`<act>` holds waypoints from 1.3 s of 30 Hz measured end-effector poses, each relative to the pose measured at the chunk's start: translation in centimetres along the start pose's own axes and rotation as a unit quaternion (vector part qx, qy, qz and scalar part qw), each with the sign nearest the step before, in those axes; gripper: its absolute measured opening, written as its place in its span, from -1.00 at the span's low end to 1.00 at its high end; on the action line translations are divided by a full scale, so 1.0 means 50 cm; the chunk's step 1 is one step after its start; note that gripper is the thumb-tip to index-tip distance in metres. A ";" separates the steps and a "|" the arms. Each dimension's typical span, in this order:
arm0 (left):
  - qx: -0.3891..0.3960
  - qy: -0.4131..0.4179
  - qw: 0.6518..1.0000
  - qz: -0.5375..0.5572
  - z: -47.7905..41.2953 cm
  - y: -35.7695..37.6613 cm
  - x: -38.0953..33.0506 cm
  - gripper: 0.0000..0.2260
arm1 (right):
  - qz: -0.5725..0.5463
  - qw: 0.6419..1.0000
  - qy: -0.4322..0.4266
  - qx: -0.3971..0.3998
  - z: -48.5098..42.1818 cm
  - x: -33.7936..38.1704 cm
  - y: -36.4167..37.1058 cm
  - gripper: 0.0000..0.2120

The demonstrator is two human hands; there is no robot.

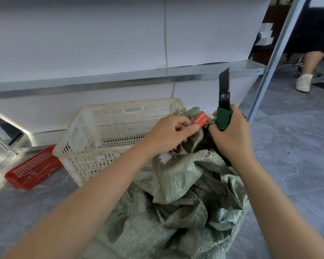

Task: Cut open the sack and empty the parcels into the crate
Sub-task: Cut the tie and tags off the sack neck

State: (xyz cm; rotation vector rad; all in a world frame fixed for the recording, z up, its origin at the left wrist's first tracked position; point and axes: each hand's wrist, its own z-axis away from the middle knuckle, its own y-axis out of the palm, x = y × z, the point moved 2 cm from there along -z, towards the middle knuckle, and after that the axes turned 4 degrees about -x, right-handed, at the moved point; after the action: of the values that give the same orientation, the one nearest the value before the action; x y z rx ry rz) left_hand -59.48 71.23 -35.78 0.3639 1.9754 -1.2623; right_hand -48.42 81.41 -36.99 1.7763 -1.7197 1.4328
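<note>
- A red tray [33,170] lies on the floor [297,165] at left, just beside the crate.
- A metal shelf [120,79] runs behind, and a person's shoe [304,83] shows far right.
- The crate [118,135] is cream and slatted, and it touches the sack.
- The left hand [168,135] has its grip clamped on the sack's bunched neck, by a red tag [200,120].
- The sack [176,202] is green, woven, crumpled and frayed, and it sits on the floor right of the crate.
- The right hand [230,139] has its grip clamped round a green-handled knife [223,101], dark blade upright.
</note>
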 end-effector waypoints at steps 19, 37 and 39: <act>-0.084 0.106 0.990 -0.045 -0.009 0.032 -0.041 -0.85 | 0.166 0.968 -0.101 -0.160 -0.006 0.010 -0.038 -0.80; -0.117 0.078 0.985 0.101 -0.037 0.051 -0.003 -0.59 | 0.440 0.864 -0.047 0.239 0.056 0.031 -0.198 -0.86; -0.113 0.081 0.985 0.099 -0.036 0.048 -0.003 -0.59 | 0.447 0.862 -0.045 0.233 0.048 0.028 -0.188 -0.87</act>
State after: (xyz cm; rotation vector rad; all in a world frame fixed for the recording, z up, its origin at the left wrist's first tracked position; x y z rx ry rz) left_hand -58.74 73.97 -36.81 0.5493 2.1333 -0.8969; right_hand -39.43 81.08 -33.08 1.2263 -2.6038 2.3077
